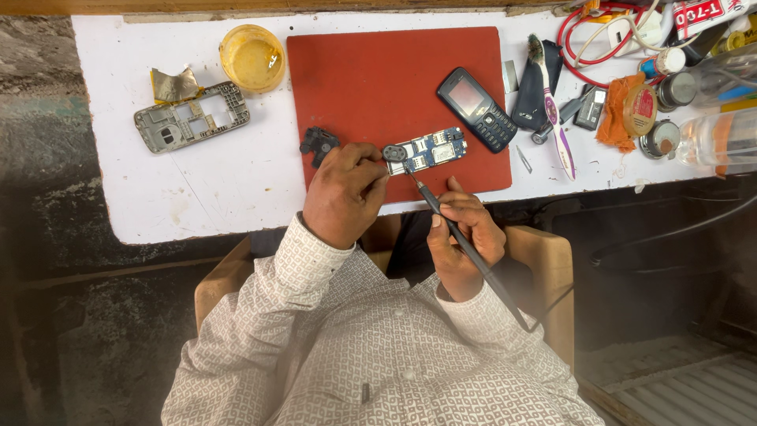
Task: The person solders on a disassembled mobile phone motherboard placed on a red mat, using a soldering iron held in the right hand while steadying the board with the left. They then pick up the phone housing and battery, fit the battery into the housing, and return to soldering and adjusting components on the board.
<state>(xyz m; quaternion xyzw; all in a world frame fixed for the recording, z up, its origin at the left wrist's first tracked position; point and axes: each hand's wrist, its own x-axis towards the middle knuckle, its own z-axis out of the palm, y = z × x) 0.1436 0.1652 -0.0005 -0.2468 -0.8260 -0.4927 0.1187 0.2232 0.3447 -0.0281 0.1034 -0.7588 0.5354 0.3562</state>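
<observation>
On the red mat (378, 71), the left hand (343, 193) pinches the blue circuit board (430, 150); the right hand (465, 237) grips a soldering iron (465, 244). Keep the board pinned flat and the tip steady.

Blue circuit board (430, 151) flat on mat; thin iron (465, 244) angled.
</observation>
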